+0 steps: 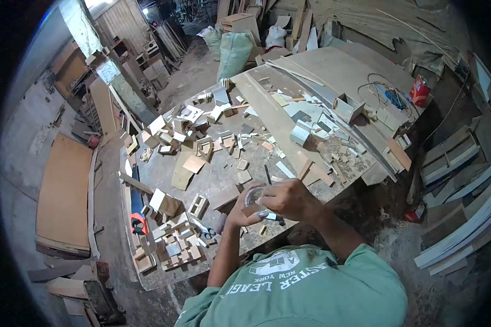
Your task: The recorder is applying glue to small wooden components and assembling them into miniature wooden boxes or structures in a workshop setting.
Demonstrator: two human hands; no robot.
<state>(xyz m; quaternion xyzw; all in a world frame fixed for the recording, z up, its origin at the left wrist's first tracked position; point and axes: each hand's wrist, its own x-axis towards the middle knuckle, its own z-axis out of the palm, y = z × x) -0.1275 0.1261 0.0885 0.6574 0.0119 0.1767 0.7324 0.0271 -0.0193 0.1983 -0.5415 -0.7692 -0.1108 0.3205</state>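
Note:
Close to the near edge of the workbench, my left hand (242, 210) is wrapped round a clear round thing (253, 197) that looks like a small cup or a tape roll; its kind is not plain. My right hand (287, 198) is closed right beside it, fingers bent at its rim. What the right fingers grip is hidden. Just beyond the hands lies a dark thin stick (267, 175). A pair of scissors (204, 230) lies left of my left wrist, beside a cluster of small wooden block pieces (179, 244).
The workbench (223, 180) carries many wood offcuts and small wooden boxes (165, 203). A handsaw with a red-and-blue handle (138, 223) lies along its left edge. A long board (273, 117) crosses the bench. A red can (419, 91) and cables stand far right.

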